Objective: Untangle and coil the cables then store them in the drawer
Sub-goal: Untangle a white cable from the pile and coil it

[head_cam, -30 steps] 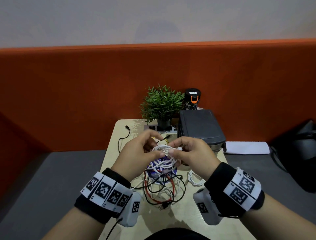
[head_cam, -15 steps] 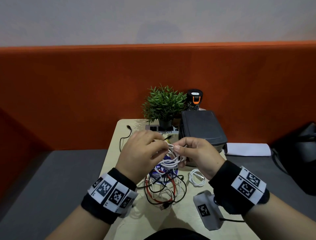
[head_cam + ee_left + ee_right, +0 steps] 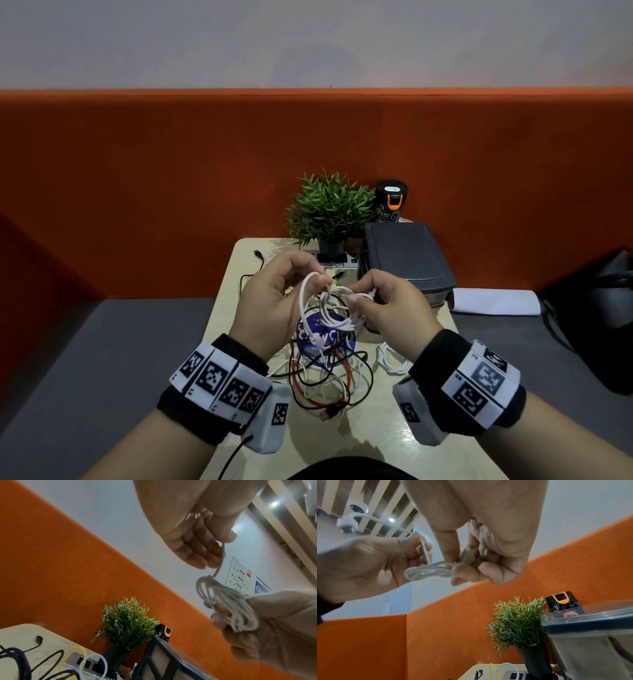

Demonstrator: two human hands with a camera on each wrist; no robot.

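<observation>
A white cable (image 3: 327, 310) is held above the table between both hands as a partly wound coil. My right hand (image 3: 359, 298) pinches the bundled loops (image 3: 428, 572) between thumb and fingers. My left hand (image 3: 318, 281) pinches the free strand (image 3: 221, 559) that runs up from the coil (image 3: 228, 605) in a wide loop. Below the hands, a tangle of black, red and white cables (image 3: 325, 382) lies on the beige table (image 3: 376, 428). One small white coiled cable (image 3: 390, 359) lies apart on the right. The dark drawer unit (image 3: 407, 260) stands at the back right, its front hidden.
A potted plant (image 3: 329, 209), a black bottle (image 3: 391, 202) and a power strip (image 3: 337, 259) stand at the table's far edge. A loose black cable (image 3: 255, 270) lies far left. A blue round disc (image 3: 329, 339) lies under the tangle. An orange partition backs the table.
My left hand has drawn the free strand out into a wider loop over the coil. The right hand keeps its pinch on the bundle.
</observation>
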